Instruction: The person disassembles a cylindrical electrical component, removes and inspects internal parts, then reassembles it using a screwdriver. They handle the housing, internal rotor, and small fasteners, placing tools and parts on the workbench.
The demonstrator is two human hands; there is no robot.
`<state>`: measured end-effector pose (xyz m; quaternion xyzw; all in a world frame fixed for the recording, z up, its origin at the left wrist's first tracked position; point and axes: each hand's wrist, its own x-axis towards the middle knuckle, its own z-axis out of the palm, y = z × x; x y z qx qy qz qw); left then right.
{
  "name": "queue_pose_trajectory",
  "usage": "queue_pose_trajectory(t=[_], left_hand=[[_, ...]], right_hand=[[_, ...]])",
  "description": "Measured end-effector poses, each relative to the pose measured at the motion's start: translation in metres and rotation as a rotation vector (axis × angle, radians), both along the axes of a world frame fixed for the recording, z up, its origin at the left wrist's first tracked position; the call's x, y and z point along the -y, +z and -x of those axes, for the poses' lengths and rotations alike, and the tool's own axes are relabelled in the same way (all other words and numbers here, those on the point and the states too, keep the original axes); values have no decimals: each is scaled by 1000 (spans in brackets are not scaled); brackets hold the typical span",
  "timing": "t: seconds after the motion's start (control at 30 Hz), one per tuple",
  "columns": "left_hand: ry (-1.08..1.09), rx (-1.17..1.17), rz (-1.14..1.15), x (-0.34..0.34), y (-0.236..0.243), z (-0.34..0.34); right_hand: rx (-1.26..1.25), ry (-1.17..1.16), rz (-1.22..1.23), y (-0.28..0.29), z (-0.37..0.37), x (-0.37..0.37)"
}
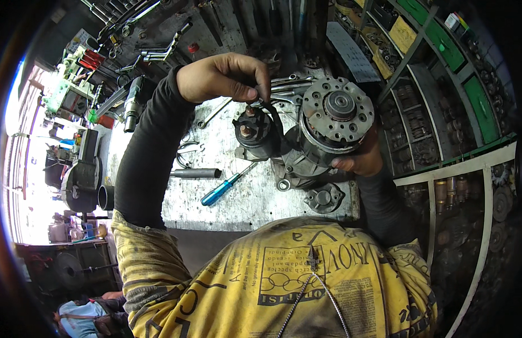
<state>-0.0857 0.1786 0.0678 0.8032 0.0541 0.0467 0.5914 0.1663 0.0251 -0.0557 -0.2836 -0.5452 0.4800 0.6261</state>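
- Fingers of the left hand [222, 78] pinch a dark cable [276, 120].
- Motor [323, 133], just right of them over the worktop [185, 206]; fingers of the right hand [369, 159] curl round it.
- Likely handling cable; calls for steady motor.

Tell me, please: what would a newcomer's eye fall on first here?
Probably the large metal motor at the bench's right side, with a round, holed plate on top and the right hand against it. Next, the blue screwdriver lying left of it, then the yellow shirt across the lower middle.
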Motion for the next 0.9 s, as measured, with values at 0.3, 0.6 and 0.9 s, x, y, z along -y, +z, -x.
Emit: queue_pose_trajectory(t=[0.3, 0.6, 0.9], left_hand=[[105, -9, -145, 22, 10, 14], [203, -48, -455, 33, 21, 18], [150, -91, -367, 28, 21, 12]], right_hand=[[33, 12, 5, 4, 0, 2], [-32, 80, 59, 8, -1, 3], [-130, 145, -38, 4, 2, 0]])
